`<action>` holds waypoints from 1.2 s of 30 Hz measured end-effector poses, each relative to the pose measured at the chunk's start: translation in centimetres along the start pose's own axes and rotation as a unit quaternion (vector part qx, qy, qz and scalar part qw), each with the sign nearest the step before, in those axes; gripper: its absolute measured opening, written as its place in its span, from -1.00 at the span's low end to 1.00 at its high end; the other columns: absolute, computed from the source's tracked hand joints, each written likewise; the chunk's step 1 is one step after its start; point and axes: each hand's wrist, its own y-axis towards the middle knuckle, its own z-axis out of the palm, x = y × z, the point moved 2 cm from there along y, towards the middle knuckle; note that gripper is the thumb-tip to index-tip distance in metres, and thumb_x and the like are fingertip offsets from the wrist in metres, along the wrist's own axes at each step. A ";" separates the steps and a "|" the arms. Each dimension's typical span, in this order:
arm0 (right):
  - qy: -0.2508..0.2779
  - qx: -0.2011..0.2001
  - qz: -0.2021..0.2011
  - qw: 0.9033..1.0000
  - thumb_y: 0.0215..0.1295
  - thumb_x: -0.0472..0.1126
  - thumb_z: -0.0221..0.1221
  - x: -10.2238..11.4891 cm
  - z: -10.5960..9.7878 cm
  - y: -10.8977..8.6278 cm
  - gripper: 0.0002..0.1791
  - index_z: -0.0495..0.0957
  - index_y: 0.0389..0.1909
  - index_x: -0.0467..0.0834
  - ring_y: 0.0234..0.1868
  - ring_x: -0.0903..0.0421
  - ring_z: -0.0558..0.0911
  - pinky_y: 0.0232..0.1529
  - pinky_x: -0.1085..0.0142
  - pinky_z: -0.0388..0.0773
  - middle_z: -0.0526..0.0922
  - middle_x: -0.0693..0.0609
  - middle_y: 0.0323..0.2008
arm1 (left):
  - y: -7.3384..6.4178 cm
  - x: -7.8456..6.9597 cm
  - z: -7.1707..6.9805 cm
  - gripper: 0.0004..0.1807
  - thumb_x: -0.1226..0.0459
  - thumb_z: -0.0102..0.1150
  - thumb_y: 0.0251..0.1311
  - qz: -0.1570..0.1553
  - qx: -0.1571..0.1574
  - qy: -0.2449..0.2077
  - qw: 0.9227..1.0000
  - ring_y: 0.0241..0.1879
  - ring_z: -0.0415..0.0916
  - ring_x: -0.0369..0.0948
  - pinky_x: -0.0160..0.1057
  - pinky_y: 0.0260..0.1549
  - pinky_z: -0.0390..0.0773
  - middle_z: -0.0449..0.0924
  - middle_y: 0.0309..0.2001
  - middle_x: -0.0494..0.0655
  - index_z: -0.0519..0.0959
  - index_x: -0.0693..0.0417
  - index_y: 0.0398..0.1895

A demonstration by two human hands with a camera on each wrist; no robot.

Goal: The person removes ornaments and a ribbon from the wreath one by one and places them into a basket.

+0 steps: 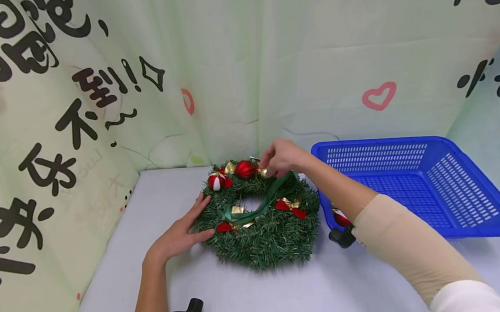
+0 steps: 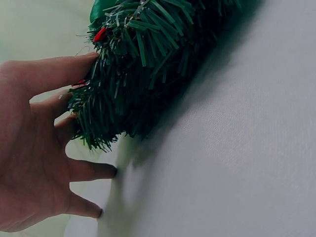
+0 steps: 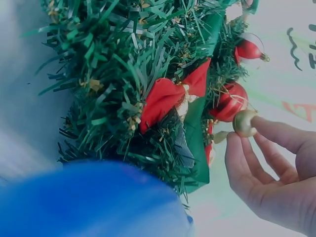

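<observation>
A green wreath (image 1: 263, 245) lies on the table, trimmed with red bows (image 1: 290, 207), a green ribbon (image 1: 271, 192) and baubles at its far side. My right hand (image 1: 281, 158) pinches a small gold bauble (image 3: 244, 123) between thumb and fingertips, at the wreath's far edge. Right beside it sits a shiny red bauble (image 1: 246, 169); farther left is a red-and-white bauble (image 1: 217, 181). With fingers spread, my left hand (image 1: 180, 238) rests against the wreath's left side. In the left wrist view its thumb and nearer fingers touch the green needles, while two fingertips reach the tabletop.
A blue plastic basket (image 1: 453, 149) stands to the right of the wreath, under my right forearm. Inside its near left corner is a red-and-white ornament (image 1: 341, 217), partly hidden by the arm. A printed curtain (image 1: 314, 69) hangs behind the table (image 1: 255, 301).
</observation>
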 end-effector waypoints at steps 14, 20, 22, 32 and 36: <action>0.001 0.005 -0.021 1.000 0.28 -0.42 0.36 -1.3 -1.5 -1.8 -0.75 0.73 -0.02 -0.27 0.01 -0.08 0.71 0.09 -0.01 0.71 0.72 -0.16 -0.06 | 0.1 -0.1 0.0 -0.03 -0.06 0.27 0.41 0.001 -0.006 0.006 1.000 0.68 -0.22 0.11 0.40 0.50 0.04 -0.32 0.73 -0.20 -0.06 -0.26 0.72; 0.004 -0.002 -0.023 1.000 0.28 -0.40 0.37 -2.2 -2.2 -2.6 -0.75 0.72 -0.03 -0.26 -0.01 -0.07 0.70 0.09 -0.02 0.71 0.72 -0.16 -0.06 | 0.1 0.0 0.1 -0.03 -0.06 0.27 0.41 0.005 -0.007 0.014 1.000 0.68 -0.18 0.12 0.39 0.49 0.07 -0.31 0.73 -0.19 -0.05 -0.25 0.72; 0.007 -0.005 -0.024 1.000 0.28 -0.39 0.38 -2.4 -2.4 -2.9 -0.75 0.72 -0.03 -0.27 -0.01 -0.07 0.70 0.09 -0.02 0.71 0.72 -0.17 -0.06 | 0.1 0.0 0.1 -0.04 -0.06 0.27 0.41 0.006 -0.007 0.015 1.000 0.67 -0.18 0.13 0.39 0.49 0.07 -0.30 0.73 -0.18 -0.05 -0.24 0.72; -0.003 -0.014 -0.026 1.000 0.27 -0.34 0.37 -3.4 -3.3 -5.2 -0.71 0.73 0.01 -0.23 0.04 -0.16 0.72 0.05 0.06 0.72 0.74 -0.19 0.02 | 0.1 -0.1 0.1 -0.03 -0.05 0.27 0.40 0.007 -0.007 0.011 1.000 0.67 -0.18 0.14 0.41 0.49 0.06 -0.31 0.73 -0.18 -0.05 -0.25 0.72; -0.018 -0.024 -0.022 0.999 0.25 -0.28 0.38 -4.0 -3.7 -6.3 -0.71 0.75 0.00 -0.16 0.00 -0.11 0.73 0.04 0.10 0.71 0.75 -0.14 0.03 | 0.1 -0.1 0.1 -0.03 -0.04 0.27 0.41 0.005 -0.007 0.013 1.000 0.67 -0.17 0.14 0.41 0.49 0.07 -0.31 0.73 -0.18 -0.06 -0.24 0.72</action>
